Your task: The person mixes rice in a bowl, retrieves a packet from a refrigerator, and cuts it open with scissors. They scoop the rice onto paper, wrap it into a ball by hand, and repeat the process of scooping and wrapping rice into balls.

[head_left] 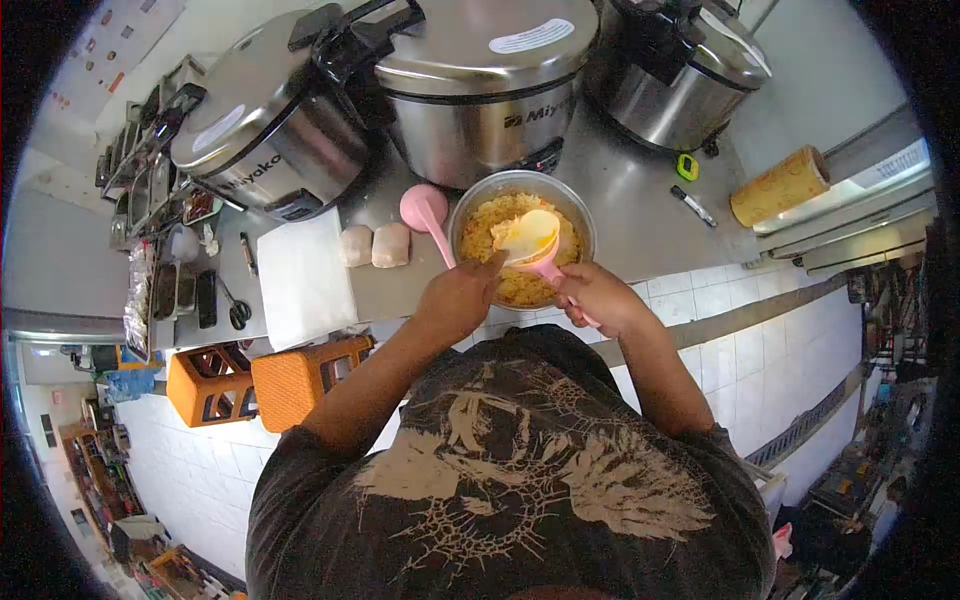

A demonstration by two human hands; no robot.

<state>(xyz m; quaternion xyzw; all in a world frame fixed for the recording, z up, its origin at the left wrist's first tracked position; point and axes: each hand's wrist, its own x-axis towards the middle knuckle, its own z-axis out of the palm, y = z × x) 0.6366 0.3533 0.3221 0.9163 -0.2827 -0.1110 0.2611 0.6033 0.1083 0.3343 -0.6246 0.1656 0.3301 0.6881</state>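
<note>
My right hand (598,300) is wrapped around the handle of a pink ladle (547,264). The ladle's pale, yellow-stained bowl is over a round metal bowl (462,205) of yellow rice (487,222). At the ladle's left rim is my left hand (460,298), fingers stretched toward some rice clinging there; whether they touch it is hard to see. A second pink ladle (424,208) lies left of the metal bowl, its handle end close to my left hand. Two pale wrapped portions (375,246) sit farther left, beside a stack of white paper sheets (305,275).
Three large steel rice cookers (480,110) line the back of the steel counter. To the right are a marker (693,206), a yellow-green gadget (686,167) and a roll of film (780,187). Scissors (237,308) lie at left. Orange stools (300,380) stand below.
</note>
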